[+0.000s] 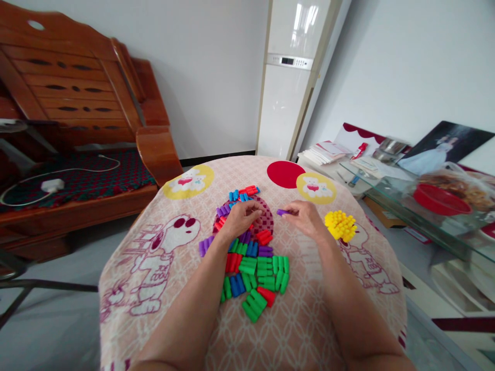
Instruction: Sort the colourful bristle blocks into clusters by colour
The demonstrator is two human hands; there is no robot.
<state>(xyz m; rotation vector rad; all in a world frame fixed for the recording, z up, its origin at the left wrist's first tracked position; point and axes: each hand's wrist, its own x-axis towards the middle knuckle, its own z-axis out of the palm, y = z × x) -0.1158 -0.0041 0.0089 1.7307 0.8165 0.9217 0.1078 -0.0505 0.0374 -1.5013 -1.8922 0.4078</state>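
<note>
Over the bench (pixel 301 330), the left forearm (pixel 197 299), if lowered, could scatter the plastic pieces (pixel 248 265) mid-frame. The left hand (pixel 242 219) curls, contents unclear; the right hand (pixel 307 219), right of centre, pinches a purple piece (pixel 282 212); a slack hold might drop it.

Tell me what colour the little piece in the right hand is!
The little piece in the right hand is purple, seen in the head view.
</note>
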